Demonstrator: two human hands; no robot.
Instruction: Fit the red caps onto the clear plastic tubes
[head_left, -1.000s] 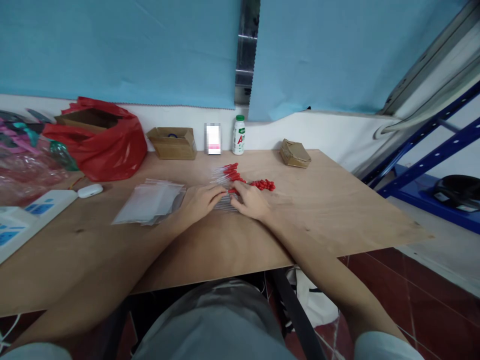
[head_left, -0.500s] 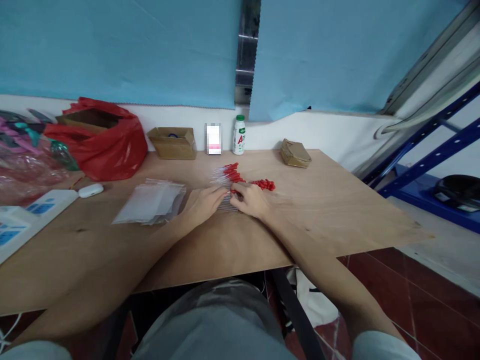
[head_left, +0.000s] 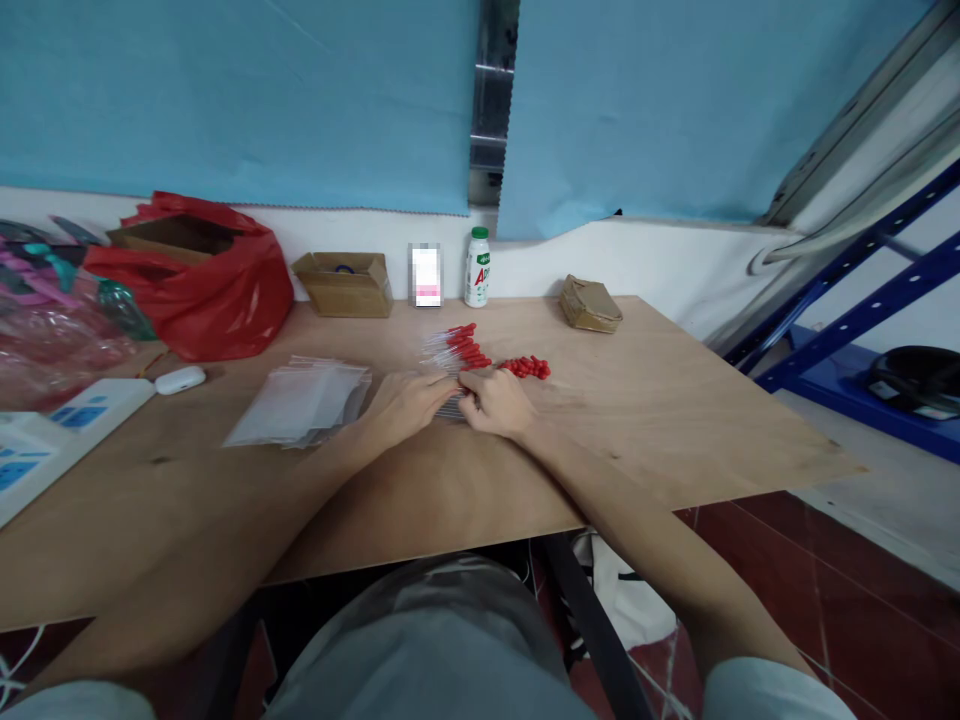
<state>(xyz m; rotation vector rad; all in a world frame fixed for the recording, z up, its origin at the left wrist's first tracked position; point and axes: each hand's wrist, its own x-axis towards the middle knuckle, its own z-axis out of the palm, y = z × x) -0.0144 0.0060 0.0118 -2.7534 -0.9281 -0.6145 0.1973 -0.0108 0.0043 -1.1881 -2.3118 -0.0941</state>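
Note:
My left hand (head_left: 409,405) and my right hand (head_left: 499,402) meet over the middle of the table, fingertips bent together and nearly touching. Both are closed in a pinch; whatever lies between the fingertips is hidden. Beneath them several thin, shiny rods (head_left: 450,408) lie side by side, partly covered by the fingers. Just beyond the hands is a fanned bunch of thin sticks with red ends (head_left: 466,347), their pale shafts pointing left. A pile of small red pieces (head_left: 529,367) sits beside my right hand's knuckles.
Clear plastic bags (head_left: 300,402) lie stacked left of my left hand. Along the back stand an open cardboard box (head_left: 345,290), a blurred white card or screen (head_left: 427,276), a white bottle (head_left: 478,270) and a brown packet (head_left: 590,304). A red bag (head_left: 217,300) and power strip (head_left: 82,430) occupy the left.
My fingertips have drawn closer together, and a red bit that showed between them is now covered. The right hand has turned slightly inward. The surrounding things have stayed put.

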